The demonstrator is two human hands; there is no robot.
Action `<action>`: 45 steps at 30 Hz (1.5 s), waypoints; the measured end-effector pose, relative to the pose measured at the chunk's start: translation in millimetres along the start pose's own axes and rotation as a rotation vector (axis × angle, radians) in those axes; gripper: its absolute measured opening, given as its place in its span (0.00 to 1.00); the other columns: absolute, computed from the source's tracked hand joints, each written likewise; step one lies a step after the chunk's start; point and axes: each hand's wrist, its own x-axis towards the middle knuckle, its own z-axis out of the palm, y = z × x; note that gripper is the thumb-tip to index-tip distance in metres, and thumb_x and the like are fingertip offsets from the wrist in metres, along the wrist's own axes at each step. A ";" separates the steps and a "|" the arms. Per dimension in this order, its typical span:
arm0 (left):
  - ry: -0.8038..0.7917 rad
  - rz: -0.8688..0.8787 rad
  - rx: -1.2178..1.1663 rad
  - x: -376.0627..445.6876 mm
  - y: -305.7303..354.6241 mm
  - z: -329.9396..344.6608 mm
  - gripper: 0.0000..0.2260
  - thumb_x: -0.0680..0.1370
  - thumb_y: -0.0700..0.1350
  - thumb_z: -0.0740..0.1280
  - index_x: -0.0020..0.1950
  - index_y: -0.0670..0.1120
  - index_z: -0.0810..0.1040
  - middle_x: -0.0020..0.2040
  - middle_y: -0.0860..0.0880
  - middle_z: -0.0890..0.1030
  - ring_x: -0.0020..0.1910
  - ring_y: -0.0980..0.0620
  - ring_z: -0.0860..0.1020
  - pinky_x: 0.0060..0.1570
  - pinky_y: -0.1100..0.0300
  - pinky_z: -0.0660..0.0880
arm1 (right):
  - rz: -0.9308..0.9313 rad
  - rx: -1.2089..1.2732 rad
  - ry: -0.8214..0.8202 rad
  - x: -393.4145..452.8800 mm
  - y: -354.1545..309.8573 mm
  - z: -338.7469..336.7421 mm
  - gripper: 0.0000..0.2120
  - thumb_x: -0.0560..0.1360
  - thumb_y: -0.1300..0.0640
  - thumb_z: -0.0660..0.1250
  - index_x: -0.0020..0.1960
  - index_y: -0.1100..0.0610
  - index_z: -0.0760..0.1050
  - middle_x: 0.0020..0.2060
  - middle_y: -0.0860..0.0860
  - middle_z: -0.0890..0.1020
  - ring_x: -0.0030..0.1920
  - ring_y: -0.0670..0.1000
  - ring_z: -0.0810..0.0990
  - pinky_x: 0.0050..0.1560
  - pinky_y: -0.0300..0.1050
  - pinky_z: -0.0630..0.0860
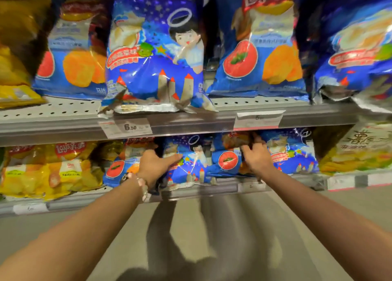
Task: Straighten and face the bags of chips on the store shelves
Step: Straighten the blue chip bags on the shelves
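**Both hands on the lower shelf's bags**

The left hand point(156, 164) holds the left edge of a starry blue bag point(186, 166) standing on the lower shelf point(199, 190), its grip wrapped round the edge, thumb across the front. The right hand point(256, 155), fingers curled, grips the tomato bag point(228, 159) just beside it.
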 end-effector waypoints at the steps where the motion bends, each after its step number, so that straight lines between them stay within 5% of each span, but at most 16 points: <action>1: -0.012 -0.033 -0.005 3.0 2.1 4.0 0.33 0.54 0.62 0.79 0.44 0.37 0.80 0.42 0.43 0.83 0.39 0.48 0.80 0.41 0.50 0.79 | 0.013 0.020 -0.020 3.8 2.3 1.6 0.21 0.79 0.59 0.59 0.69 0.67 0.63 0.64 0.67 0.69 0.65 0.65 0.67 0.62 0.52 0.64; 4: -0.021 -0.062 0.060 14.4 1.6 14.8 0.21 0.63 0.56 0.79 0.39 0.41 0.76 0.36 0.47 0.78 0.34 0.52 0.74 0.34 0.59 0.71 | 0.086 0.160 -0.049 12.0 10.9 11.8 0.25 0.78 0.57 0.62 0.71 0.62 0.61 0.62 0.65 0.73 0.63 0.65 0.71 0.61 0.53 0.68; 9: -0.102 -0.060 0.034 12.5 -1.2 24.8 0.18 0.67 0.50 0.78 0.37 0.45 0.71 0.37 0.46 0.77 0.34 0.51 0.74 0.34 0.58 0.72 | 0.259 0.470 -0.089 6.9 16.9 7.5 0.30 0.78 0.54 0.64 0.75 0.59 0.56 0.66 0.56 0.71 0.64 0.57 0.72 0.58 0.41 0.67; 12: -0.091 -0.005 -0.014 14.3 -6.8 25.3 0.20 0.67 0.47 0.79 0.48 0.44 0.70 0.50 0.43 0.80 0.48 0.45 0.80 0.51 0.50 0.78 | 0.256 0.579 -0.150 3.3 19.3 6.7 0.28 0.78 0.53 0.64 0.74 0.58 0.58 0.61 0.55 0.74 0.49 0.50 0.77 0.44 0.36 0.73; 16: -0.045 0.108 -0.025 13.6 -3.4 25.3 0.31 0.65 0.47 0.80 0.63 0.42 0.70 0.55 0.45 0.79 0.52 0.45 0.79 0.56 0.49 0.77 | 0.254 0.643 -0.085 4.1 22.1 6.8 0.25 0.77 0.54 0.66 0.70 0.58 0.63 0.61 0.59 0.77 0.55 0.57 0.79 0.55 0.51 0.77; 20: -0.055 -0.005 -0.059 5.2 14.9 7.0 0.29 0.62 0.51 0.81 0.54 0.36 0.77 0.48 0.41 0.82 0.46 0.43 0.82 0.49 0.47 0.80 | 0.216 0.689 -0.034 -6.6 13.1 -1.0 0.19 0.77 0.57 0.65 0.66 0.60 0.67 0.54 0.58 0.79 0.49 0.56 0.80 0.47 0.51 0.79; 23: -0.013 -0.036 -0.053 -3.2 18.7 -18.2 0.18 0.66 0.48 0.79 0.41 0.37 0.76 0.39 0.42 0.81 0.36 0.47 0.79 0.35 0.53 0.77 | 0.153 0.624 0.050 -16.0 -2.7 1.9 0.18 0.75 0.59 0.69 0.63 0.61 0.72 0.55 0.59 0.80 0.53 0.59 0.80 0.57 0.57 0.76; 25: 0.038 -0.003 -0.068 -4.6 13.8 -36.4 0.15 0.66 0.46 0.79 0.39 0.39 0.76 0.40 0.40 0.81 0.35 0.47 0.79 0.35 0.55 0.76 | 0.135 0.573 0.061 -19.2 -14.4 12.9 0.17 0.73 0.58 0.71 0.60 0.62 0.74 0.55 0.59 0.81 0.55 0.59 0.79 0.59 0.57 0.75; 27: 0.060 0.034 -0.080 -8.0 9.4 -57.9 0.15 0.65 0.44 0.80 0.42 0.40 0.77 0.44 0.40 0.83 0.39 0.46 0.81 0.42 0.50 0.79 | 0.158 0.545 0.032 -20.4 -28.6 29.3 0.19 0.72 0.55 0.72 0.59 0.61 0.75 0.55 0.59 0.81 0.55 0.59 0.79 0.59 0.56 0.74; 31: 0.140 0.140 0.018 -18.6 1.2 -95.5 0.29 0.60 0.44 0.82 0.58 0.42 0.75 0.51 0.44 0.82 0.48 0.44 0.82 0.52 0.44 0.78 | 0.172 0.380 0.023 -22.7 -58.1 56.6 0.21 0.72 0.50 0.71 0.59 0.61 0.75 0.55 0.59 0.81 0.56 0.60 0.78 0.54 0.48 0.74; 39: 0.107 0.172 -0.130 -30.3 -8.2 -125.2 0.26 0.66 0.36 0.77 0.60 0.44 0.71 0.52 0.43 0.81 0.47 0.45 0.81 0.51 0.46 0.78 | 0.194 0.170 -0.078 -27.3 -84.9 116.3 0.27 0.73 0.41 0.68 0.64 0.58 0.70 0.59 0.59 0.78 0.59 0.62 0.76 0.59 0.56 0.74; 45: 0.023 0.154 -0.145 -37.2 -5.0 -105.1 0.25 0.65 0.39 0.79 0.57 0.46 0.72 0.51 0.45 0.82 0.45 0.48 0.81 0.49 0.48 0.79 | 0.151 0.186 -0.232 -18.0 -71.4 108.6 0.30 0.73 0.38 0.65 0.66 0.56 0.69 0.61 0.59 0.77 0.61 0.62 0.75 0.62 0.57 0.71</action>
